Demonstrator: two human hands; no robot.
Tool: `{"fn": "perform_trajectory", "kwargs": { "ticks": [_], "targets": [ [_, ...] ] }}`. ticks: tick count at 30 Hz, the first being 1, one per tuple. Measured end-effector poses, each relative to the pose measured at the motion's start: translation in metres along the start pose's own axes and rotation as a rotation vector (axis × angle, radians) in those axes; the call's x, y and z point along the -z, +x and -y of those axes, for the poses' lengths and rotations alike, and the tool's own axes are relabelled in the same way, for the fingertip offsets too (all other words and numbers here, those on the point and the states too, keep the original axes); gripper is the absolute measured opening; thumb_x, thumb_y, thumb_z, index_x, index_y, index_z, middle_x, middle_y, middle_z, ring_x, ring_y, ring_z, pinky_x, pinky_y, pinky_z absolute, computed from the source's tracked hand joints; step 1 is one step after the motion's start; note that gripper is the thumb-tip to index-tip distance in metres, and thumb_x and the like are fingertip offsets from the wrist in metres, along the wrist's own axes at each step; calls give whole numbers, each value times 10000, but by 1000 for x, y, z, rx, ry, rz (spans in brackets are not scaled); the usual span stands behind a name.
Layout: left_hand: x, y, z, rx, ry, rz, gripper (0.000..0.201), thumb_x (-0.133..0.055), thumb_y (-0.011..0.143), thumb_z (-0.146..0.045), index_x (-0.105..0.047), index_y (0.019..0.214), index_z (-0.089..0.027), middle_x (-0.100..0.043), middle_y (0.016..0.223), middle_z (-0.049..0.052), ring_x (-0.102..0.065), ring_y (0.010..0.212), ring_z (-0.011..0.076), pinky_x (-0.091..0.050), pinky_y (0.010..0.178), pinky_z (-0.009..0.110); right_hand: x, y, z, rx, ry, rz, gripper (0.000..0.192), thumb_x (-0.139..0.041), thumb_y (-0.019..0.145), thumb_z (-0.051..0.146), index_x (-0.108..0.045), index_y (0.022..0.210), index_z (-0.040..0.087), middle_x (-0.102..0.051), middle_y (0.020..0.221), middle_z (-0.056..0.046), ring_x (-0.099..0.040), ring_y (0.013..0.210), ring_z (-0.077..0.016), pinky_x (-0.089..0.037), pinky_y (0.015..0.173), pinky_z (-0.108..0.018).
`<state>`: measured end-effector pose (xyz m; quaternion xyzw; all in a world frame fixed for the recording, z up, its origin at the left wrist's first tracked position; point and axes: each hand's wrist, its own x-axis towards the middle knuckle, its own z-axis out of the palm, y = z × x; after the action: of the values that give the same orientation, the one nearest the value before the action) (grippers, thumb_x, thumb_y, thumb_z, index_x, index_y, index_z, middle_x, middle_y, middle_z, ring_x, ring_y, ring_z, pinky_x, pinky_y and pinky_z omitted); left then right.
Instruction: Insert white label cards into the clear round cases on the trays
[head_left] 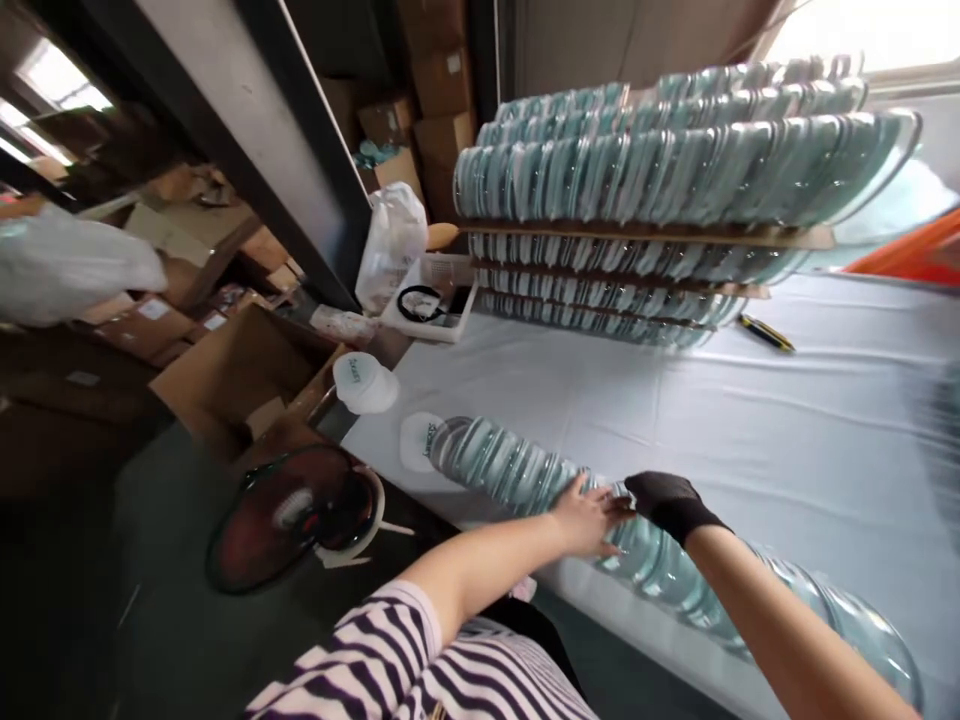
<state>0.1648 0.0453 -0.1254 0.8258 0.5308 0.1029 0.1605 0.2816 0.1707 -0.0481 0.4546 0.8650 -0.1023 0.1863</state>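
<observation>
A long row of clear glass lids [510, 470], standing on edge and nested together, runs diagonally along the table's near edge. Across its middle lies my bare left hand [589, 518], fingers spread over the rims. My right hand [664, 500], in a black glove, is at the same spot just right of the left fingertips. Its fingers are curled down toward the lids, and what is between them is hidden. At the row's far left end lies a white round paper piece [417, 442] with green lettering. A stack of similar white pieces [365, 383] sits at the table corner.
Tiered rows of glass lids [660, 170], with brown boards [645, 232] between layers, stand at the back. A yellow-black utility knife [766, 332] lies on the white-covered table [585, 385]. A white basket [431, 325], an open carton [247, 375] and a fan [296, 515] are left.
</observation>
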Motion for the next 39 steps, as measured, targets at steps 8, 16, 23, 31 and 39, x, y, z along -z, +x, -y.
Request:
{"fn": "perform_trajectory", "kwargs": {
  "ticks": [8,16,23,31,39],
  "targets": [
    [8,-1,-2,8,-43,12,640,-647,874,-427,-457,1476,-317,-405,1589,57,-382,1448,311,-186,1217,640,-57,-74,-9,-80,73,-10,302,-409,898,301,-701,975,320,-736,1079,-136,-696,988,-309,-472,771,-407],
    [18,-10,-1,52,25,77,662,-602,910,-378,-384,1527,-282,-360,1612,68,-333,1481,296,-112,1230,610,-129,-123,50,-237,209,25,354,-408,963,283,-696,1143,182,-719,1141,-155,-667,1029,-263,-430,788,-323],
    [22,-16,0,70,52,111,664,-590,914,-409,-374,1529,-285,-370,1608,68,-310,1494,275,-94,1239,576,-157,-147,33,-279,295,84,361,-408,994,372,-703,1127,211,-739,1126,-105,-682,1011,-230,-446,768,-289],
    [18,6,-43,130,29,77,682,-556,931,-421,-348,1552,-232,-316,1631,88,-169,1544,273,-61,1251,549,-46,-92,-65,-288,176,-114,388,-461,965,400,-692,1198,193,-679,1227,-141,-621,1120,-268,-475,870,-333],
    [2,20,-54,174,97,122,647,-514,953,-441,-354,1550,-250,-344,1619,67,-258,1516,271,-94,1245,563,0,-26,-45,79,-72,201,306,-562,871,162,-722,1128,113,-709,1142,-221,-657,1099,-306,-489,906,-437]
  ]
}}
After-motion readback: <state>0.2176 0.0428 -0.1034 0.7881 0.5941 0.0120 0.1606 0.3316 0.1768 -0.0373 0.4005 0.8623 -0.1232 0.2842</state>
